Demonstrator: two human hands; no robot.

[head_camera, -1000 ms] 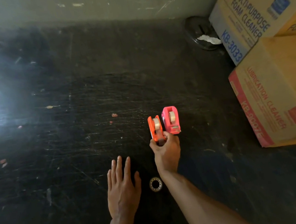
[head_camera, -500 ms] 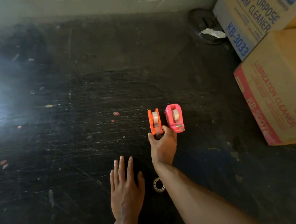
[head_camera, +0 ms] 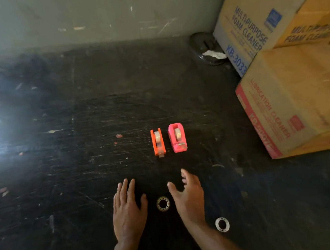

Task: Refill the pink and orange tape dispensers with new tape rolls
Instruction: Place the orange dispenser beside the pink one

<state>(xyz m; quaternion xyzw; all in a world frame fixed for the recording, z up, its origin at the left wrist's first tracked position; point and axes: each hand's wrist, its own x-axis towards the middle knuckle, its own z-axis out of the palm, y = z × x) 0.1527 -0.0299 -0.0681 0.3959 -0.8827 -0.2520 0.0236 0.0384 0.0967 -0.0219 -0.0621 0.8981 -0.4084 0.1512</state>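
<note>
**Both dispensers down, both hands free: time to check the load**

I'm looking at the dark, scratched table [head_camera: 64, 204], which fills most of the frame. The stacked cardboard boxes [head_camera: 297, 100] crowd the right edge, well apart from the work.

Low in the centre, my left hand [head_camera: 127, 209] lies palm down with straight fingers and holds nothing. My right hand [head_camera: 189, 198] is just beside it, fingers loosely spread and relaxed, also holding nothing.

Just above the hands, mid-frame, the orange dispenser [head_camera: 158, 142] and the pink dispenser [head_camera: 177, 137] stand side by side, close but not touching. Each shows a pale roll seated in its slot. So I judge the refill nearly done, and the step now is a check.

On the orange one a tail of tape hangs past the near end. I'd want it pulled snug over the cutter. I'd look for the same on the pink one, steadying each body with the other hand.

Smallest now: one ring [head_camera: 163, 203] lies between my hands and a second ring [head_camera: 222, 224] sits lower right of my forearm. At this blur I cannot tell whether they are spent cores or fresh rolls, so I'd check before clearing them.
</note>
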